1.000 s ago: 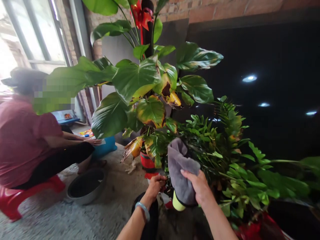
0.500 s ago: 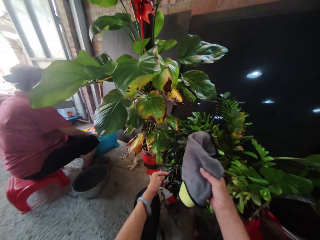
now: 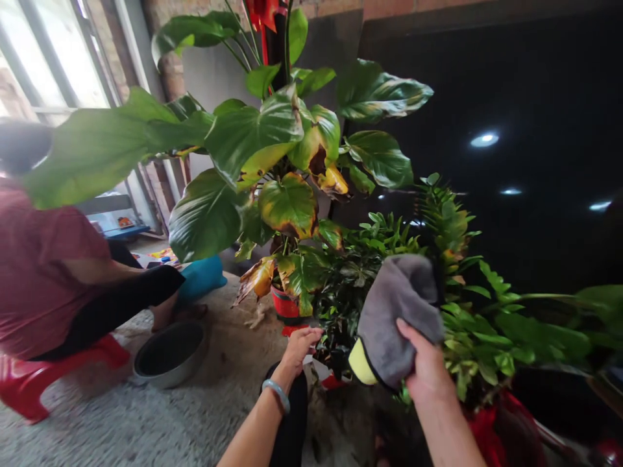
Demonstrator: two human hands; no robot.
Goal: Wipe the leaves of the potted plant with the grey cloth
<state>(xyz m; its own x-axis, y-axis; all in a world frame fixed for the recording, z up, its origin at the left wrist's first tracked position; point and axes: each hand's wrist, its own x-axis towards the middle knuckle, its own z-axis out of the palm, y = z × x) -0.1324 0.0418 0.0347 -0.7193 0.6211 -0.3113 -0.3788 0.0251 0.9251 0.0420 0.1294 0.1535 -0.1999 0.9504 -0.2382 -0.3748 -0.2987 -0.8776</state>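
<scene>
A grey cloth (image 3: 396, 311) with a yellow-green underside and a dark edge hangs bunched in my right hand (image 3: 426, 370), its thumb pressed over the fabric. My left hand (image 3: 299, 349), with a pale bangle at the wrist, holds nothing. Its fingers reach forward, loosely stretched, near dark small-leaved foliage (image 3: 335, 311); whether they touch it I cannot tell. Beyond both hands rises a tall potted plant with broad green leaves (image 3: 257, 133), some yellowed and browned at the edges. Its red pot (image 3: 285, 305) stands on the floor.
At left a person in a pink shirt (image 3: 48, 266) sits on a red plastic stool (image 3: 63, 373). A grey basin (image 3: 170, 357) and a blue bag (image 3: 202, 279) lie close by. More green plants (image 3: 525, 331) crowd the right, before a dark glossy panel (image 3: 525, 117) reflecting lights.
The view has shifted slightly to the right, so most things sit further left. My left fingers look straighter than before. The cloth stays in my right hand, nearly level with before.
</scene>
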